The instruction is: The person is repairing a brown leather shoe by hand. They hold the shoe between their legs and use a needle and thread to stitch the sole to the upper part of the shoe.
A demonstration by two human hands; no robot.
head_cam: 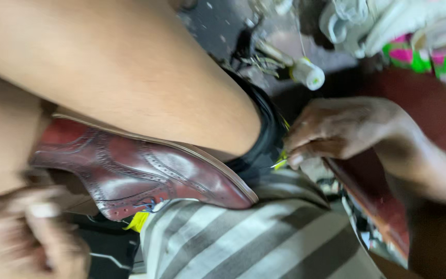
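In the head view, a dark red brogue shoe (145,173) lies across the person's lap, wedged under a bare thigh (120,67), with its pointed toe to the right and its pale sole edge up against the leg. The shoe rests partly on grey-and-white striped cloth (243,237), and a scrap of yellow (138,221) shows just under its laces.

The left hand (27,240) sits at the bottom left, blurred, right beside the heel end of the shoe. Its fingers are curled in a narrow grip, but the blur hides whether it holds anything or touches the leather.

The right hand (336,132) is to the right of the toe, apart from the shoe. Its thumb and fingertips are pinched together on a thin yellow-green thread (281,161), with a small pale tip poking out below the fingers, too small to tell what it is. The hand hovers by the edge of black shorts (264,139).

Farther up, a white spool (308,73) lies on the dark floor (218,26), with a thin line running up from it. Pale shoes (367,23) and a pink-and-green patterned cloth (429,59) fill the top right corner. A reddish-brown board (367,191) runs beneath the right wrist.
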